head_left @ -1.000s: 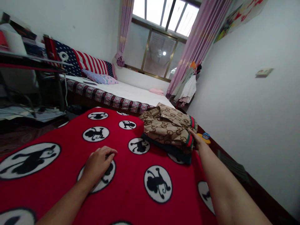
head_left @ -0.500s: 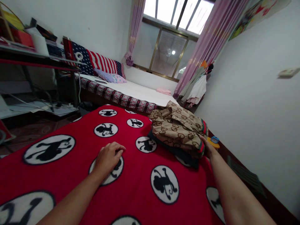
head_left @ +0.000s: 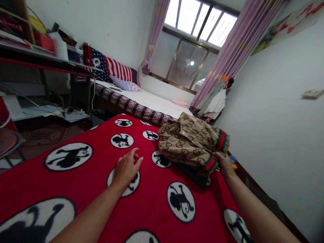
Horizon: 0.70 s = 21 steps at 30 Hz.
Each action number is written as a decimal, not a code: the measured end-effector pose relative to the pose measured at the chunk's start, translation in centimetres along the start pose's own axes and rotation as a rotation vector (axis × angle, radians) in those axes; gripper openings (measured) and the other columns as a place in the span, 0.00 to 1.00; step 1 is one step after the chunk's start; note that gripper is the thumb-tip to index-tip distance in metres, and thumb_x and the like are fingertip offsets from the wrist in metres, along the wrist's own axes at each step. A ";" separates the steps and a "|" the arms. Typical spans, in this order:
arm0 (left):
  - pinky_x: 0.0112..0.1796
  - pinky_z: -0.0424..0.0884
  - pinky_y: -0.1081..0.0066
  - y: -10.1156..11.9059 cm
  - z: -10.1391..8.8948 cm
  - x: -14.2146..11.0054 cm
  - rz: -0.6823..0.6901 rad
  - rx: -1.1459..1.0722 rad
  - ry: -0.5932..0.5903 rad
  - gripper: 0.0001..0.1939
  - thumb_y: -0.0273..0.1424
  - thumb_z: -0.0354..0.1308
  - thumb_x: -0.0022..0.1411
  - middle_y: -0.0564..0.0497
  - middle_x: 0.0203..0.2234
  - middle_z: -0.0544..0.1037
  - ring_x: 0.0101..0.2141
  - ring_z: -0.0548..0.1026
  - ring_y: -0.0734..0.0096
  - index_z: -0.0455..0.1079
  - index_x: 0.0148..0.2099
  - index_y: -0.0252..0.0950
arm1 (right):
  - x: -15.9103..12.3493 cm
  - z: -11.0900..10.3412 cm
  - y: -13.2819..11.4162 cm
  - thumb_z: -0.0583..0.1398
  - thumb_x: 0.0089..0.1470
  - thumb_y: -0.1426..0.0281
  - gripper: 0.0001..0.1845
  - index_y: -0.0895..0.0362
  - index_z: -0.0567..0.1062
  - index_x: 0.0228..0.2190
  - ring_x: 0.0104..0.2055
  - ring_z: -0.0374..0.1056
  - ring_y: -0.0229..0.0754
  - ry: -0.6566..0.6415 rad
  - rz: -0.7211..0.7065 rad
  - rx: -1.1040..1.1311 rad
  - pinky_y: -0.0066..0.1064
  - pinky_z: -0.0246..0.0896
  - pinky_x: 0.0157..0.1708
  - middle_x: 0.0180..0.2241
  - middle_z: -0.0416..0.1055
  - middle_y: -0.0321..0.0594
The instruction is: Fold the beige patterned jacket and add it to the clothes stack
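Observation:
A folded tan patterned shirt [head_left: 189,145] with green and red cuffs lies on top of a dark folded garment [head_left: 194,173], on a red blanket [head_left: 152,206] printed with black monkeys in white circles. My right hand [head_left: 224,164] is tucked under the right edge of the stack, fingers curled on the clothes, and the stack's right side is raised off the blanket. My left hand [head_left: 128,167] rests flat on the blanket to the left of the stack, fingers stretched out.
A second bed [head_left: 152,101] with a flag-patterned cover and pillows stands behind, under a window with pink curtains. A desk and shelves [head_left: 37,57] with clutter sit at the left. Clothes hang [head_left: 215,98] by the right wall. A small toy lies on the floor beyond the stack.
My right hand has lifted the right edge of the stack and pushed it slightly left. My left hand has slid forward toward the stack with fingers spreading out.

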State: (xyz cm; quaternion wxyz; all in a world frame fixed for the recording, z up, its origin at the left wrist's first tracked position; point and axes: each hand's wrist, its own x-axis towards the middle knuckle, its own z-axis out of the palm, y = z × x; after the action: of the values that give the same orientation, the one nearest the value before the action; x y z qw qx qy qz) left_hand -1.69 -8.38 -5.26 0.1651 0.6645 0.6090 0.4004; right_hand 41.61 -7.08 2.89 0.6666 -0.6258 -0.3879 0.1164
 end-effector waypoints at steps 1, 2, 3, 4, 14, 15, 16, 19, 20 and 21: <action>0.43 0.68 0.60 -0.1 0.2 0.1 -0.016 -0.075 0.043 0.23 0.38 0.53 0.63 0.47 0.41 0.77 0.37 0.75 0.62 0.62 0.58 0.36 | -0.3 0.6 -1.6 0.67 0.27 0.68 0.21 0.57 0.73 0.30 0.23 0.68 0.41 -0.012 -0.013 -0.016 0.32 0.66 0.23 0.23 0.73 0.35; 0.42 0.69 0.61 -0.2 0.5 0.1 -0.023 -0.161 0.100 0.26 0.39 0.53 0.63 0.45 0.44 0.76 0.36 0.75 0.63 0.59 0.60 0.35 | -0.7 1.5 -3.5 0.67 0.27 0.68 0.23 0.57 0.74 0.32 0.24 0.68 0.40 -0.039 -0.036 -0.037 0.31 0.66 0.24 0.24 0.73 0.35; 0.42 0.70 0.61 -0.2 0.6 0.2 -0.019 -0.250 0.168 0.27 0.40 0.53 0.63 0.43 0.47 0.74 0.36 0.75 0.64 0.57 0.61 0.35 | -1.2 2.6 -5.6 0.67 0.27 0.69 0.24 0.58 0.74 0.34 0.26 0.68 0.40 -0.082 -0.071 -0.063 0.31 0.66 0.26 0.26 0.74 0.35; 0.43 0.70 0.61 -0.3 0.7 0.2 -0.002 -0.331 0.241 0.29 0.41 0.53 0.63 0.40 0.50 0.71 0.38 0.75 0.63 0.55 0.62 0.34 | -1.8 4.0 -7.9 0.66 0.29 0.69 0.25 0.58 0.74 0.36 0.28 0.69 0.40 -0.129 -0.137 -0.091 0.31 0.66 0.29 0.28 0.74 0.35; 0.62 0.50 0.54 2.5 -7.8 1.4 0.107 -0.294 0.687 0.29 0.42 0.47 0.65 0.43 0.64 0.54 0.63 0.53 0.54 0.55 0.65 0.38 | -24.6 21.4 -16.3 0.64 0.37 0.55 0.25 0.58 0.74 0.36 0.39 0.66 0.50 -0.828 -0.972 -0.810 0.38 0.62 0.39 0.36 0.73 0.46; 0.61 0.50 0.52 2.5 -8.6 1.6 0.016 -0.232 0.634 0.28 0.44 0.48 0.64 0.43 0.64 0.55 0.63 0.54 0.51 0.60 0.63 0.39 | -27.3 22.1 -15.4 0.63 0.40 0.56 0.26 0.58 0.73 0.40 0.40 0.66 0.50 -0.882 -1.030 -0.787 0.39 0.62 0.41 0.38 0.73 0.47; 0.61 0.51 0.50 2.5 -9.2 1.8 -0.070 -0.164 0.568 0.28 0.47 0.51 0.62 0.43 0.64 0.55 0.62 0.55 0.47 0.64 0.60 0.40 | -29.5 22.5 -14.5 0.61 0.43 0.57 0.28 0.58 0.72 0.45 0.43 0.65 0.52 -0.903 -1.067 -0.753 0.41 0.61 0.43 0.41 0.72 0.48; 0.58 0.55 0.46 1.8 -9.7 1.7 -0.200 0.037 0.388 0.29 0.49 0.60 0.53 0.43 0.66 0.48 0.60 0.56 0.36 0.73 0.53 0.40 | -33.2 22.1 -12.5 0.60 0.45 0.56 0.31 0.58 0.70 0.49 0.47 0.63 0.55 -0.807 -0.969 -0.626 0.46 0.61 0.45 0.45 0.70 0.51; 0.57 0.56 0.46 1.6 -9.6 1.6 -0.207 0.087 0.364 0.29 0.48 0.62 0.51 0.44 0.67 0.46 0.60 0.55 0.34 0.73 0.52 0.40 | -33.6 21.6 -12.0 0.60 0.45 0.58 0.30 0.58 0.70 0.49 0.48 0.63 0.54 -0.792 -0.924 -0.548 0.45 0.61 0.46 0.47 0.70 0.50; 0.57 0.56 0.46 1.3 -9.4 1.4 -0.202 0.127 0.353 0.29 0.47 0.63 0.50 0.44 0.67 0.46 0.60 0.55 0.34 0.74 0.52 0.40 | -33.7 20.9 -11.5 0.60 0.46 0.61 0.27 0.57 0.70 0.49 0.50 0.63 0.53 -0.785 -0.885 -0.444 0.43 0.61 0.47 0.48 0.69 0.49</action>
State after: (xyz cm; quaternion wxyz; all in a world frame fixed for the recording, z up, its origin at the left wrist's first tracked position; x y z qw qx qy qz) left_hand -7.74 -9.81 2.01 0.0530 0.5288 0.7158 0.4530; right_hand 1.34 -15.32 -0.73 0.3140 -0.4400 -0.8407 -0.0327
